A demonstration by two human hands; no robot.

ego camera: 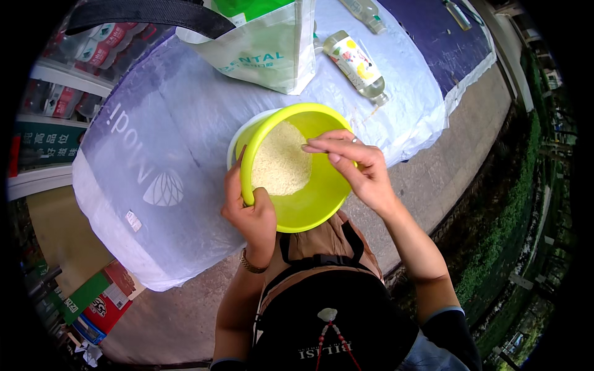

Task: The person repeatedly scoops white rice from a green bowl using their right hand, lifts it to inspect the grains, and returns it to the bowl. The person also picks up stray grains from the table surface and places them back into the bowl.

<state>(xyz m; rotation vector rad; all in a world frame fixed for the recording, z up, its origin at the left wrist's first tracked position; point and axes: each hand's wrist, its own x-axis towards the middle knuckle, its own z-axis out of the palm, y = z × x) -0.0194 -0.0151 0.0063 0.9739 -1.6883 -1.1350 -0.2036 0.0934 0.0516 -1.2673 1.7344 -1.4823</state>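
A lime-green plastic bowl [301, 213] is tilted at the near edge of the covered table, with pale rice-like grain [283, 162] gathered on its left side. My left hand [250, 213] grips the bowl's left rim, thumb over the edge and fingers outside. My right hand [355, 162] reaches over the right rim, its fingertips together just at the grain's edge. Whether those fingertips pinch any grains cannot be seen. Beneath and behind the bowl shows the rim of a white container [232, 143].
Beyond the bowl stands a white shopping bag [264, 60] with black handles. A labelled bottle [355, 67] lies to its right, another bottle [366, 14] farther back. Plastic film covers the table [185, 139]. Shelves with packed bottles [100, 44] stand at the left.
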